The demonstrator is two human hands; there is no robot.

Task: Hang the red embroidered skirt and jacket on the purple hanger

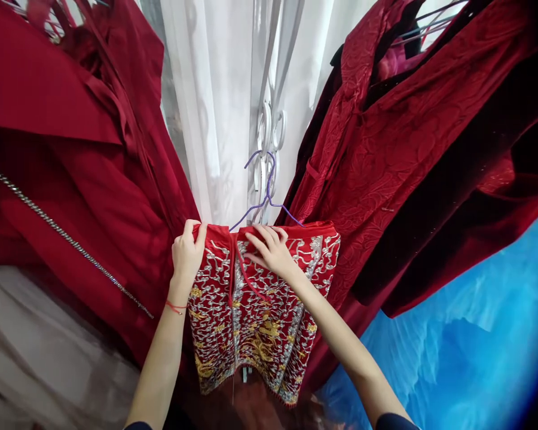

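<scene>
A red embroidered skirt [269,322], worked in silver and gold, hangs in front of me with its red waistband uppermost. Near its left top corner, my left hand [189,251] pinches the waistband, thumb in front. My right hand [273,248] rests over the front of the band just right of the middle opening, its fingers spread against the cloth. From that opening a thin red ribbon [248,278] dangles. A purple wire hanger [268,188] rises behind the waistband; its lower part is hidden by the skirt.
Dark red garments [130,197] hang at the left, one with a sparkling trim [67,236]. Patterned red clothing [367,161] and dark velvet hang at the right. Behind are a white curtain [231,107] and white rings [264,128]. Bright blue fabric [452,334] fills the lower right.
</scene>
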